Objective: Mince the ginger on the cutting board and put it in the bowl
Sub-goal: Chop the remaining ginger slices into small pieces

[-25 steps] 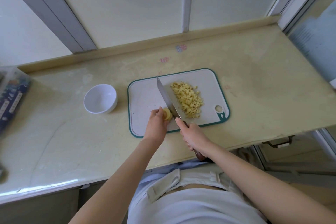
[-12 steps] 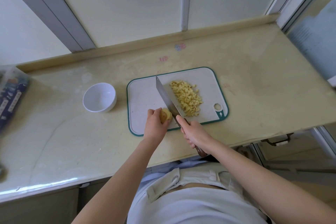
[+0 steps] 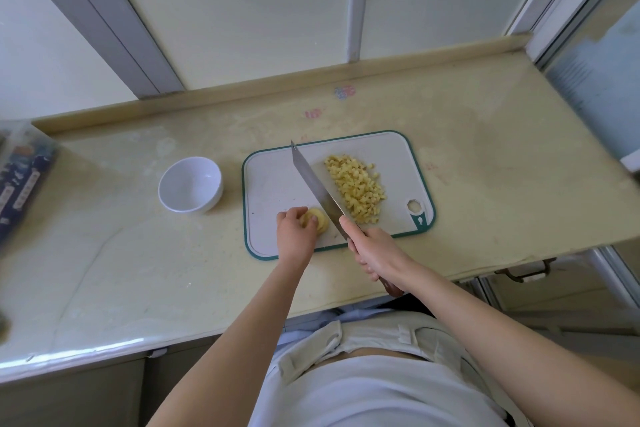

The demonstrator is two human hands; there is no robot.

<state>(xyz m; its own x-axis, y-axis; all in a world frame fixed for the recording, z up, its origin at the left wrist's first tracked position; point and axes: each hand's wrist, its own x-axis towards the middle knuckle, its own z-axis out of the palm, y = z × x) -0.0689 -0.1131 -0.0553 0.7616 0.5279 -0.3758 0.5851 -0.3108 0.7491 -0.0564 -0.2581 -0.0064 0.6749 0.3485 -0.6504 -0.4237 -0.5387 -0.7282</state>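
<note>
Two hands work over my pale yellow stone countertop (image 3: 485, 149), the largest surface in view. On it lies the white rectangular plastic cutting board with a green rim (image 3: 273, 180), and just beside its left edge stands the round white bowl (image 3: 190, 189), which holds nothing yet. My right hand (image 3: 375, 253) is wrapped tight around the handle of the broad steel cleaver (image 3: 317, 189), whose blade runs across the middle of the board. Right of the blade sits the heap of pale yellow diced ginger (image 3: 356, 189). My left hand (image 3: 294, 230) has its fingers curled down onto the small remaining stack of ginger slices (image 3: 320, 220), left of the blade, near the board's front edge. Most cutting appears done; this last stack, any finer mincing, and the transfer to the bowl remain.
</note>
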